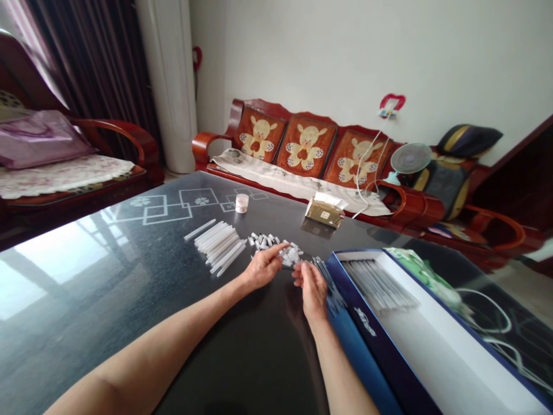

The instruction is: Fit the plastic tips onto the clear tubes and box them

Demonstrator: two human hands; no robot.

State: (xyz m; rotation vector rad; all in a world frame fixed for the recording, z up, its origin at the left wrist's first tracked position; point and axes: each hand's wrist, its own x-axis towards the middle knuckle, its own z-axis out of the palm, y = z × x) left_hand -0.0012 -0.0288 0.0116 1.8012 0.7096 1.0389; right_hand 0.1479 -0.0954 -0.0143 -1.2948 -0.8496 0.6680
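Observation:
My left hand (264,268) is over the near edge of a pile of small white and black pieces, like pen caps (270,241). Its index finger is stretched out, the other fingers are curled, and I see nothing in it. Just to its right, my right hand (313,287) has thumb and fingertips pinched together; whatever lies between them is too small to make out. Left of the pile lie many whitish translucent pen tubes (220,242), side by side. Thin grey sticks, like pen refills (324,274), lie between my right hand and the box.
A long blue box (375,340) with a white inside stands at the right, holding a row of grey sticks (380,282). On the dark glossy table (142,276) are a small white tub (242,203) and a gold tissue box (325,211). Green-white plastic packaging (425,276) lies beyond the box.

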